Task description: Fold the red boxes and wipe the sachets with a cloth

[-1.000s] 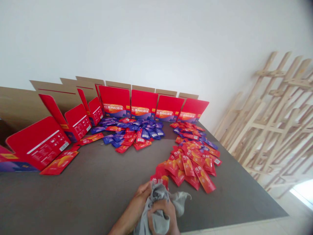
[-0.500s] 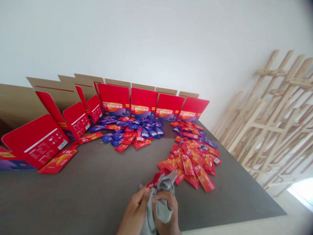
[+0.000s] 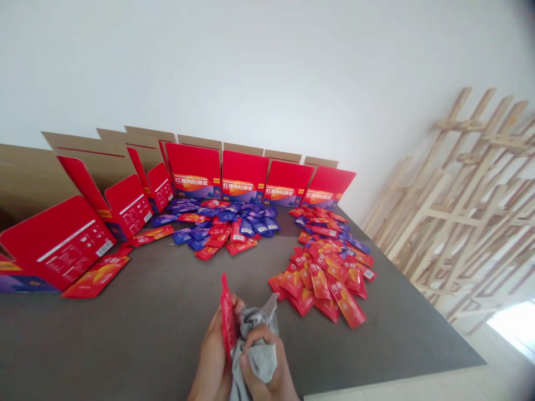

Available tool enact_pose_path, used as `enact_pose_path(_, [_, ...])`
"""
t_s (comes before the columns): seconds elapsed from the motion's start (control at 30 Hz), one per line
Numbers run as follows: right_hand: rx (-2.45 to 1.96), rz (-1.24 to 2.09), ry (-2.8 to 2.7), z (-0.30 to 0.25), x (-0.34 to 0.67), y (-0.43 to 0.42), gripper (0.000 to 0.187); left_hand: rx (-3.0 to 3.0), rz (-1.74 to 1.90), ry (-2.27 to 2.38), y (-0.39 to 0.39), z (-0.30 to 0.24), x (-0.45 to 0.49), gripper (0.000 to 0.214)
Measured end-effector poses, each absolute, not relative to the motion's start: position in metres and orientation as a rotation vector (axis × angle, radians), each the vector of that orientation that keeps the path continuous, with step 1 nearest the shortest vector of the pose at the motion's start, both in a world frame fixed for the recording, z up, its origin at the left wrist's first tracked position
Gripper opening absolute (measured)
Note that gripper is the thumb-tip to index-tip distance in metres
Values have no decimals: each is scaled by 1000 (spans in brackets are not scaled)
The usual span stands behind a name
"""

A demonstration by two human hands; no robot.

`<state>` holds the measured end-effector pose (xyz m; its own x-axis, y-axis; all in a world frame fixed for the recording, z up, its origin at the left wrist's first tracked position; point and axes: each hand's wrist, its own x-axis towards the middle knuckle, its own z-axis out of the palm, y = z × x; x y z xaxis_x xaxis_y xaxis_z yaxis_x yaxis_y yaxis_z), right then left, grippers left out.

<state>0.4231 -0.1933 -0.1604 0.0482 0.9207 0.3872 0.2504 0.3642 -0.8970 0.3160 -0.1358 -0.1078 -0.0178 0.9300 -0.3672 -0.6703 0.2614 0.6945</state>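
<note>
A red sachet (image 3: 227, 320) stands edge-on in my left hand (image 3: 211, 353), whose fingers are closed around it. Bunched in my right hand (image 3: 271, 362) is a grey cloth (image 3: 254, 320), right beside the sachet; part of it hangs down between my hands. Whether the cloth touches the sachet's face is hard to see. Just beyond my right hand lies a loose pile of red sachets (image 3: 320, 270), with some purple ones toward its far end. Another mixed heap of purple and red sachets (image 3: 225, 220) lies farther back.
Open red boxes (image 3: 244, 172) with raised flaps line the back and left of the grey table (image 3: 167, 328). A few red sachets (image 3: 98, 275) lie by the left boxes. Wooden easels (image 3: 451, 211) lean against the white wall (image 3: 267, 67) beyond the table's right edge.
Both hands have moved left with the sachet and cloth. The sachet, partly covered by the cloth before, has turned upright and edge-on in my left hand.
</note>
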Motion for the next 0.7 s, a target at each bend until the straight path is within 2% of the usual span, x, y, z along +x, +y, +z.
enact_pose_path(0.13, [-1056, 822, -1646, -157, 423, -193, 20, 448, 1279, 987, -134, -106, 306, 49])
enact_pose_path(0.23, [-997, 718, -1566, -160, 424, -191, 13, 654, 1094, 1074, -137, -102, 306, 55])
enact_pose_path(0.33, [-980, 638, -1411, -164, 427, -189, 5, 947, 922, 959, -132, -94, 310, 55])
enact_pose_path(0.47, [-1032, 509, -1158, -169, 445, -190, 16, 1231, 738, 834, -106, -80, 322, 54])
enact_pose_path(0.7, [-1151, 509, -1373, -168, 471, -203, 9, 1088, 800, 828, -21, -84, 417, 33])
